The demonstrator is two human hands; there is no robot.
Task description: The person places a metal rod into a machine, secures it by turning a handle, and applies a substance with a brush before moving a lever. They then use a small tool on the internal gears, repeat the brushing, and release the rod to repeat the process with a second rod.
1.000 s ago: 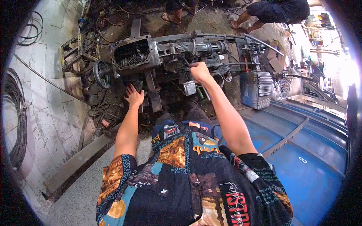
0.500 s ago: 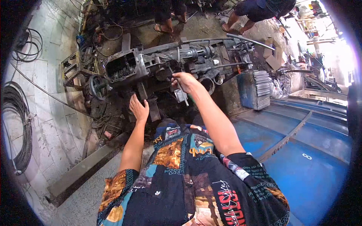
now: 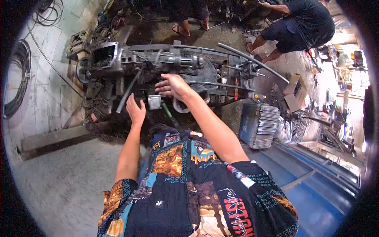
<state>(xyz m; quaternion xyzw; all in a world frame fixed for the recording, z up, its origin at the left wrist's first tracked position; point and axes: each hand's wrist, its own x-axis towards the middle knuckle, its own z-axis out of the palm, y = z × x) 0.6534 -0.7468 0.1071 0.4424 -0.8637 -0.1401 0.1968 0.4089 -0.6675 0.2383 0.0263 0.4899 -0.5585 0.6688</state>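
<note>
A dark, greasy machine assembly (image 3: 183, 62) lies on the floor in front of me, with an open-topped gearbox housing (image 3: 106, 55) at its left end. My right hand (image 3: 173, 87) is over its near side, fingers stretched out and holding nothing. Lower left, my left hand (image 3: 136, 111) has its thumb apart from the fingers, also without anything in it. A flat metal bar (image 3: 130, 91) slants down from the machine right by the left fingertips. Between the hands sit a small silvery metal block (image 3: 154, 102) and a green-handled tool (image 3: 167, 110).
A long metal pipe (image 3: 252, 63) lies across the machine's far right. Beyond it a person in dark clothes (image 3: 304, 25) bends over. At right are a blue box with stacked plates (image 3: 260, 126) and a cardboard box (image 3: 295, 93). A beam (image 3: 59, 140) lies at left.
My right hand has gone from a closed grip beside the machine to outstretched fingers. The view has shifted, and the slanted bar and green-handled tool now show clearly near my hands.
</note>
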